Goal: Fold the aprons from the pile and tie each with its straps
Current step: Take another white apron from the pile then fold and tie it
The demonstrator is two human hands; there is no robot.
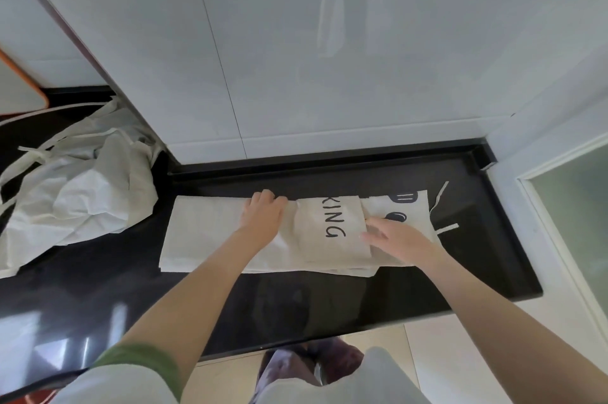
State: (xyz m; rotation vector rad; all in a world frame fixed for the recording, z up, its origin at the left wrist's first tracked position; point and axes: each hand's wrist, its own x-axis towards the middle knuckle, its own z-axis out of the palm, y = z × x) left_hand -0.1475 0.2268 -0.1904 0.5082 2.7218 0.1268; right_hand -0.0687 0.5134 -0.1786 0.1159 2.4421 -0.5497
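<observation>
Left hand (263, 216) grasps the apron (210, 232) at twelve o'clock, right hand (399, 239) presses flat-palmed; keep edges square (straps (447, 228) at three o'clock).

Front strip of glossy black bench (427, 288) open — folded cream apron (214, 232) spans the middle, crumpled cream apron pile (75, 193) crowds left, white tiled wall (329, 74) behind.
</observation>
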